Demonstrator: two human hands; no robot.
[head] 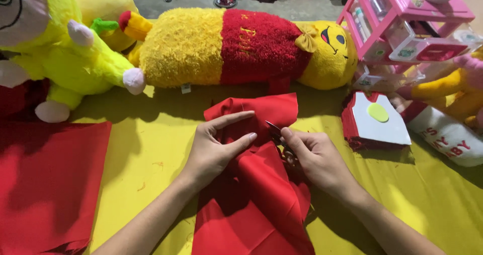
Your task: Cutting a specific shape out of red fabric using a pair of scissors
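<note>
Soft red cloth (261, 194) lies under left hand (216, 147), flat; right hand (314, 157) clamps scissors (277, 133).

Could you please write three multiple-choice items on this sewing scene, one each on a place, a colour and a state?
1. Where does the long yellow and red plush bolster lie?
A. Beyond the hands
B. Under the left hand
C. On the pink plastic shelf

2. What colour is the round patch on the white house-shaped card?
A. Blue
B. Yellow-green
C. Black

3. What is the right hand doing?
A. Lying flat and empty
B. Lifting a plush toy
C. Holding small scissors at the folded red cloth

Answers: 1 A, it lies across the yellow sheet past both hands. 2 B, the disc is yellow-green. 3 C, a blade tip shows at its fingers while the left hand presses the cloth.
</note>
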